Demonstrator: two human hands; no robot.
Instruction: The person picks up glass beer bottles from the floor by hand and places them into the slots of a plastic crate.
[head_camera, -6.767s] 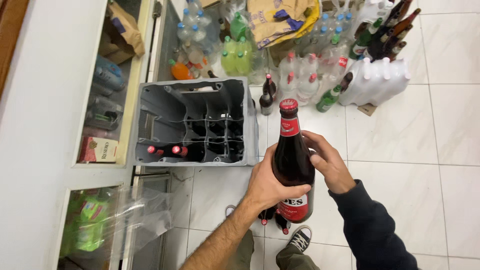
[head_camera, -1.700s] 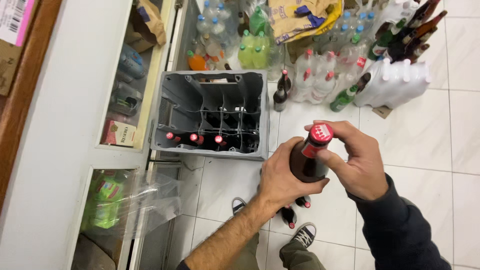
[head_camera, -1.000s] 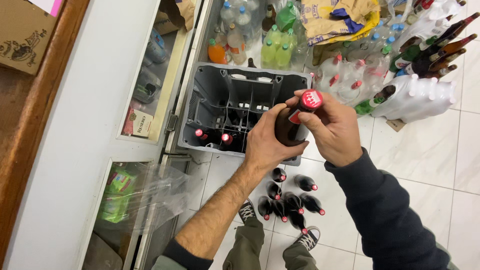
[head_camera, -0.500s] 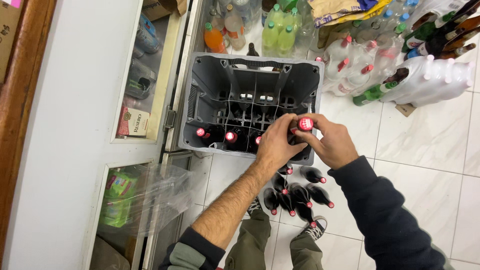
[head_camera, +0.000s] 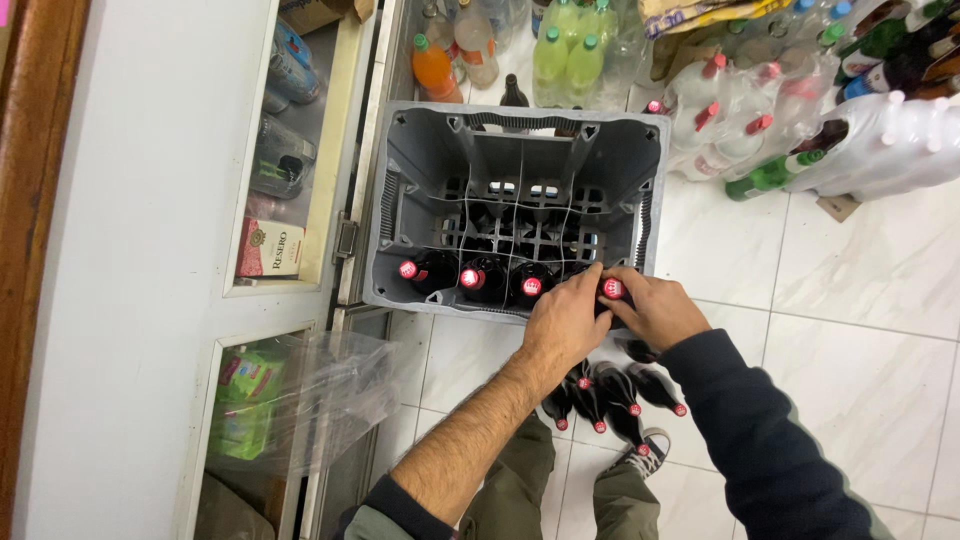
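Note:
A grey plastic crate (head_camera: 412, 160) with divided cells stands on the tiled floor. Its near row holds three dark bottles with red caps (head_camera: 468, 277). Both my hands grip a fourth dark bottle (head_camera: 612, 289) with a red cap, lowered into the near right cell. My left hand (head_camera: 566, 318) wraps the bottle from the left. My right hand (head_camera: 654, 306) covers it from the right. Only the cap and a bit of neck show between my fingers.
Several more dark bottles (head_camera: 610, 392) stand on the floor by my feet. Packs of plastic bottles (head_camera: 730, 110) and green glass bottles (head_camera: 775, 175) crowd the floor behind the crate. A white cabinet (head_camera: 160, 250) with shelves runs along the left.
I carried the dark bottle from chest height down over the crate and lowered it into the near right cell. The near row has gained bottles since the first frame.

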